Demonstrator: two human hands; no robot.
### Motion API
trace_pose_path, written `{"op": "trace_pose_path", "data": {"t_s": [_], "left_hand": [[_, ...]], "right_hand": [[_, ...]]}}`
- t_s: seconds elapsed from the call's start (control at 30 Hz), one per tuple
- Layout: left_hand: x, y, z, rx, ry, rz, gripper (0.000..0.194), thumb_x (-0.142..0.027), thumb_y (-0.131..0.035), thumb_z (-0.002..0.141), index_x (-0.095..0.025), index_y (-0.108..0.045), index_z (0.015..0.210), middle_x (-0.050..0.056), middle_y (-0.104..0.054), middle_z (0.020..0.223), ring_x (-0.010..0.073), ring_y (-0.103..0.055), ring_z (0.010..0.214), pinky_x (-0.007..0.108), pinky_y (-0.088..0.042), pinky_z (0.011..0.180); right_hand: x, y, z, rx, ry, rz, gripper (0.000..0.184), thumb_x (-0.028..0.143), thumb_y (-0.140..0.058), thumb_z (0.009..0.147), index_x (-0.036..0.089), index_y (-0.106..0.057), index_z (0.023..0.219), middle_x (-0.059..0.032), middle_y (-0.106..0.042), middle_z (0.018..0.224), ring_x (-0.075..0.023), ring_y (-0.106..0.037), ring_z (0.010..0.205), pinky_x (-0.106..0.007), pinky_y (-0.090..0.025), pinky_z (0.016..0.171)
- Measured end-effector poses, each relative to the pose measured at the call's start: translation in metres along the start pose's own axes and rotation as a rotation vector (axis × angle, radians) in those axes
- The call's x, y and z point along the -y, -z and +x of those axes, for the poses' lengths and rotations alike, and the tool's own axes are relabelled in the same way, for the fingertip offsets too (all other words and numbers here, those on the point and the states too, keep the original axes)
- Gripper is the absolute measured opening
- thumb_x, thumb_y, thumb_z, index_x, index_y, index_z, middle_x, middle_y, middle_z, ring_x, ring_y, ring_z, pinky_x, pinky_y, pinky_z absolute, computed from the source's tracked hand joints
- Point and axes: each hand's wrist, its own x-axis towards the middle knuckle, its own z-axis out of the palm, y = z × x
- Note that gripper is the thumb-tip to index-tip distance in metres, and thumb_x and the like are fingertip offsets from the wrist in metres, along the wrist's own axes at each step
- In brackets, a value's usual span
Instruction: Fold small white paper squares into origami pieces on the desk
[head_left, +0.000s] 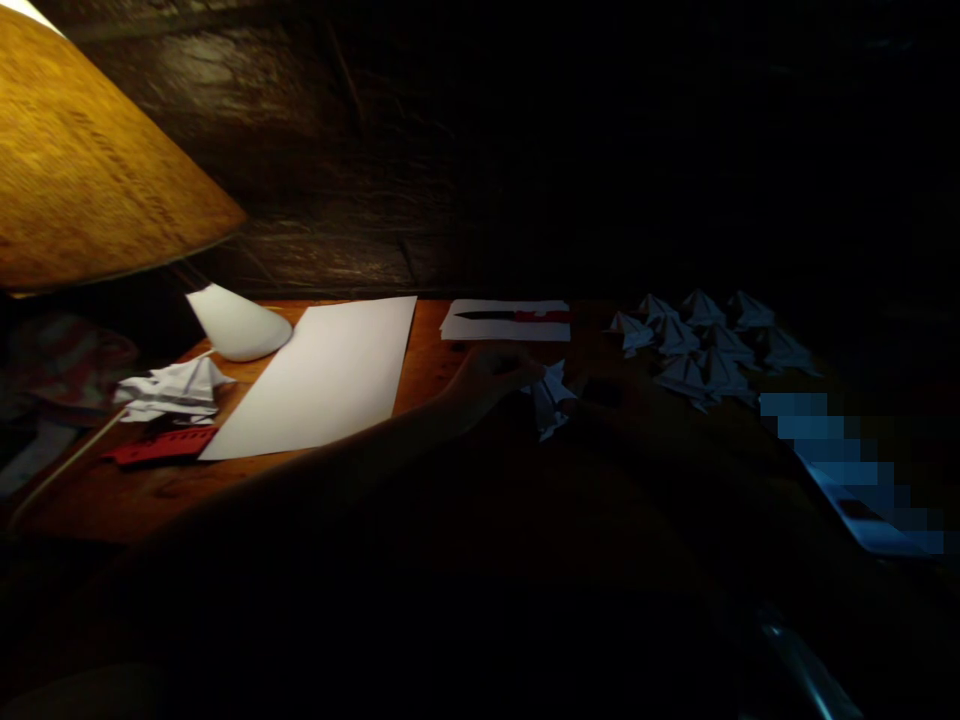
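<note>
My left hand [493,372] reaches across the dim wooden table [112,495], its fingers closed on a small folded white paper piece [551,402]. Just right of that piece, my right hand [604,390] is only a dark shape in shadow, and its fingers cannot be made out. A knife [517,316] with a dark blade and red handle lies on a small white sheet [506,328] just beyond my left hand. To the right, several folded paper pieces [705,345] lie in a pile.
A lit lamp shade [90,170] fills the upper left. Under it lie a long white sheet [322,375], a white paper cone [240,322], a crumpled folded paper [176,388] and a red ruler [161,445]. A bluish device [862,500] sits at the right edge.
</note>
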Motion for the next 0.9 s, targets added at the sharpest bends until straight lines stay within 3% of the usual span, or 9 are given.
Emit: {"op": "trace_pose_path", "data": {"t_s": [0.1,0.23,0.4,0.5,0.67,0.77,0.9], "left_hand": [[-0.004,-0.001,-0.002,0.039,-0.006,-0.041,0.03,-0.032,-0.079,0.073,-0.016,-0.057,0.06,-0.002,-0.057,0.066,0.0101,-0.05,0.064,0.025,-0.038,0.062],[-0.006,-0.004,-0.003,-0.003,0.053,-0.116,0.025,-0.028,-0.078,0.07,-0.017,-0.058,0.061,-0.001,-0.059,0.068,0.011,-0.052,0.065,0.025,-0.041,0.063],[0.0,-0.009,-0.001,-0.002,0.041,-0.216,0.042,-0.051,-0.086,0.073,-0.017,-0.069,0.091,0.004,-0.069,0.084,0.0162,-0.064,0.08,0.028,-0.051,0.072],[0.004,-0.008,-0.001,0.05,0.087,-0.179,0.055,-0.049,-0.092,0.065,-0.014,-0.068,0.099,0.006,-0.071,0.09,0.0171,-0.067,0.083,0.029,-0.053,0.074],[0.004,-0.006,-0.003,0.071,0.154,0.026,0.038,-0.03,-0.09,0.067,-0.01,-0.069,0.092,0.007,-0.073,0.089,0.0149,-0.068,0.078,0.028,-0.054,0.071],[-0.001,-0.008,-0.005,0.105,0.1,0.013,0.031,-0.025,-0.087,0.069,-0.012,-0.068,0.089,0.005,-0.073,0.086,0.0144,-0.069,0.078,0.028,-0.056,0.071],[-0.002,-0.01,-0.005,0.125,0.127,-0.018,0.024,-0.024,-0.084,0.072,-0.012,-0.066,0.084,0.003,-0.071,0.078,0.0114,-0.068,0.069,0.026,-0.055,0.067]], "right_hand": [[0.003,-0.002,-0.001,0.013,-0.019,-0.023,0.019,0.038,-0.076,0.082,0.02,-0.072,0.082,-0.0051,-0.075,0.088,-0.0206,-0.067,0.079,-0.034,-0.051,0.073],[0.003,-0.003,-0.001,0.003,-0.02,-0.008,0.02,0.038,-0.077,0.082,0.019,-0.07,0.078,-0.0048,-0.074,0.087,-0.0194,-0.066,0.079,-0.033,-0.05,0.072],[0.001,-0.002,0.001,-0.133,-0.088,0.138,0.031,0.047,-0.081,0.077,0.02,-0.066,0.075,-0.0006,-0.065,0.071,-0.0154,-0.059,0.065,-0.029,-0.046,0.06],[0.001,-0.002,0.003,-0.186,-0.087,0.141,0.035,0.049,-0.083,0.074,0.02,-0.063,0.073,0.0005,-0.062,0.068,-0.0142,-0.056,0.061,-0.028,-0.043,0.056],[0.0,-0.001,0.004,-0.201,-0.022,0.062,0.027,0.042,-0.08,0.077,0.02,-0.064,0.074,0.0002,-0.063,0.072,-0.0149,-0.057,0.066,-0.03,-0.045,0.061],[-0.001,-0.001,0.004,-0.221,-0.014,0.042,0.026,0.041,-0.079,0.078,0.021,-0.063,0.076,0.0003,-0.062,0.072,-0.0151,-0.056,0.066,-0.03,-0.045,0.062],[-0.002,-0.001,0.004,-0.19,-0.013,0.022,0.024,0.04,-0.078,0.079,0.021,-0.063,0.077,-0.0005,-0.063,0.074,-0.0154,-0.057,0.068,-0.031,-0.045,0.063]]}}
